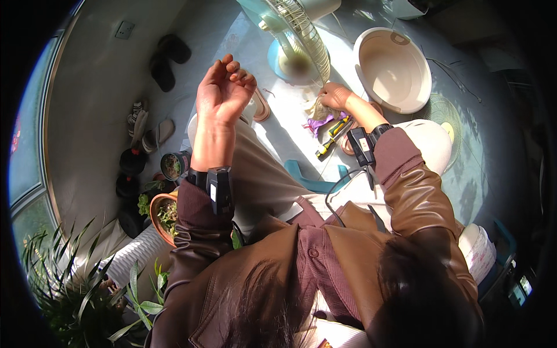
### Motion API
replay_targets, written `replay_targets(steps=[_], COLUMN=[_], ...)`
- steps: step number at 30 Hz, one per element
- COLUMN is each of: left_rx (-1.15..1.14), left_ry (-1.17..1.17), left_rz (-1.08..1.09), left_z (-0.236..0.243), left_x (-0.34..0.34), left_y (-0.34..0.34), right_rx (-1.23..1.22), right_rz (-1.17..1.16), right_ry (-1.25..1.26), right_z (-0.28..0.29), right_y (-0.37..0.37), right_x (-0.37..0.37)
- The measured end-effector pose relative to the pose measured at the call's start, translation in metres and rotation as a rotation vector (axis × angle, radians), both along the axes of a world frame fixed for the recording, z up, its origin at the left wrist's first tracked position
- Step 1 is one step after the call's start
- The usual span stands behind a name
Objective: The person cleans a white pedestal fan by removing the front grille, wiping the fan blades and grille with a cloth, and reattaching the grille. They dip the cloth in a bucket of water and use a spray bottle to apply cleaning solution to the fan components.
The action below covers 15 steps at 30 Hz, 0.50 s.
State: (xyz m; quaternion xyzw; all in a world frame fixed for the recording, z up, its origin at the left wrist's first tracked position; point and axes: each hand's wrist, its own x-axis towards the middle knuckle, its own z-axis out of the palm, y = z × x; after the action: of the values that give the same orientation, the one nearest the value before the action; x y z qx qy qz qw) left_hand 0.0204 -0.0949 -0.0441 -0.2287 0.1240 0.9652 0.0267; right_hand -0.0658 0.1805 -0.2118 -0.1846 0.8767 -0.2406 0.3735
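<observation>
Edge-on near twelve o'clock, the wire fan guard runs from eleven toward five. My right hand bunches at its lower end; whether I'm pinching it, I can't tell. My left hand curls loosely, empty. One basin, two slippers.

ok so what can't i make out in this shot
All in the head view:
Right hand: too small to tell whether it grips the fan guard.
The fan guard: top cut off by the picture's upper edge.
Right shoe: partly hidden by the right forearm.
Purple bundle: too small and crumpled to tell cloth from bag.
</observation>
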Motion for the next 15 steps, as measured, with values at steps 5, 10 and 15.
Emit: replay_targets(steps=[5, 10, 15], left_rx=[0.04, -0.963, -1.959], left_ry=[-0.103, -0.274, 0.393], left_rz=[-0.171, -0.124, -0.113], left_z=[-0.04, -0.075, -0.071], left_x=[0.051, 0.042, 0.03], left_y=[0.056, 0.074, 0.088], right_rx=[-0.141, -0.466, -0.655], right_rz=[-0.045, -0.564, -0.722], right_ry=[-0.002, -0.33, -0.369], right_z=[0.07, 0.117, 0.129], right_y=[0.025, 0.049, 0.055], right_x=[0.022, 0.044, 0.047])
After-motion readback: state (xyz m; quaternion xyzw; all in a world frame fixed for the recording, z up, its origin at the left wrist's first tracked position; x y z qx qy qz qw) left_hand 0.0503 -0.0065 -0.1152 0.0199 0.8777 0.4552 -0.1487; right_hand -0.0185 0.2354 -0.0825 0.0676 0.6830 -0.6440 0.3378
